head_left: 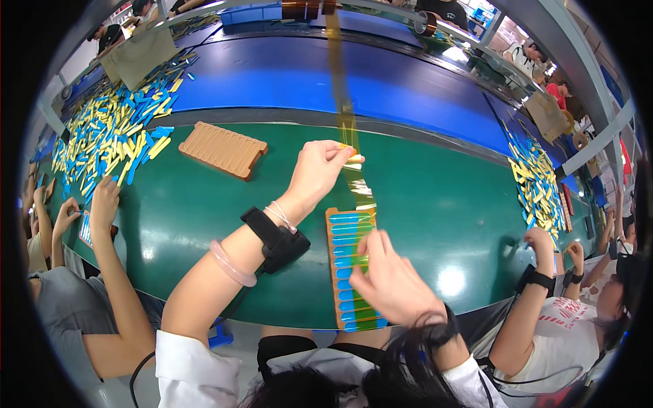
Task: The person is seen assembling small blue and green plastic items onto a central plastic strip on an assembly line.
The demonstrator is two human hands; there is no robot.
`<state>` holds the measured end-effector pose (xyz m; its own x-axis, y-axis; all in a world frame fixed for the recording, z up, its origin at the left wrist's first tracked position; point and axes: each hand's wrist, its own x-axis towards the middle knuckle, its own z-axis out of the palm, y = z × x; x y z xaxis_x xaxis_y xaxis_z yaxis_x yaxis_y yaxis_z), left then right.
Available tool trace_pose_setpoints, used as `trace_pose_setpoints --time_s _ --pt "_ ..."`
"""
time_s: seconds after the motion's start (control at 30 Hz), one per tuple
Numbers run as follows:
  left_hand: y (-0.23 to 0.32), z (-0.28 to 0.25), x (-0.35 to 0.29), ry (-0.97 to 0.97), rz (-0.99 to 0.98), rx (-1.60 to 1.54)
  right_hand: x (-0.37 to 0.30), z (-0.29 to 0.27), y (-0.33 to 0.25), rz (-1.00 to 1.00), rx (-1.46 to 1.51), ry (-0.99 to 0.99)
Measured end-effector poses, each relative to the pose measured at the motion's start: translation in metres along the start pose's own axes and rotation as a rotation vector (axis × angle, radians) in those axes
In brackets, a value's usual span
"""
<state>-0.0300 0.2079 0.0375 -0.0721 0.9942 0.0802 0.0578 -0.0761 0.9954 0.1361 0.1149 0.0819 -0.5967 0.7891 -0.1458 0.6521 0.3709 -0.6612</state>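
Head view: on the slotted tray [333, 272], I see the right hand [394, 280] curled over taped blue strips [344, 261]; I can't tell its grip. Beyond the tray, the left hand [316, 171] pinches amber tape [339, 68]. Taping seems underway, calling for even tension. Farthest, the tape roll [306, 8] is cut off.

Blue belt [252, 75] beyond the green table [435, 170], co-workers [554, 333] on either side
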Motion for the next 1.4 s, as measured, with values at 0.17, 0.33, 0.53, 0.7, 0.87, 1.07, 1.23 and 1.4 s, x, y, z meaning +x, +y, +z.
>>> trace_pose_setpoints --time_s 0.17,0.33,0.53,0.7,0.87,1.07,1.23,1.4 --pt "-0.007 -0.004 -0.012 0.017 0.013 0.070 0.051 -0.011 0.007 -0.057 -0.165 0.111" --pt "-0.002 -0.002 -0.013 0.064 -0.036 0.300 0.084 -0.015 0.015 -0.172 -0.224 0.186" --pt "-0.026 -0.005 0.010 -0.049 -0.159 0.165 0.053 -0.022 0.023 -0.102 -0.038 0.330" --pt "-0.027 -0.028 0.026 -0.350 0.307 0.556 -0.008 -0.028 0.046 -0.017 0.071 0.356" --pt "0.004 -0.026 0.012 0.040 0.532 1.238 -0.030 -0.024 0.063 0.019 0.008 0.348" --pt "0.052 -0.036 -0.025 -0.095 -0.035 -0.165 -0.005 -0.001 0.079 -0.120 -0.214 0.307" --pt "0.056 -0.049 -0.080 -0.271 -0.500 -0.629 0.018 0.033 0.027 -0.008 -0.420 0.126" --pt "0.044 -0.046 -0.099 -0.243 -0.344 -0.456 0.025 0.014 0.039 -0.065 -0.739 0.008"
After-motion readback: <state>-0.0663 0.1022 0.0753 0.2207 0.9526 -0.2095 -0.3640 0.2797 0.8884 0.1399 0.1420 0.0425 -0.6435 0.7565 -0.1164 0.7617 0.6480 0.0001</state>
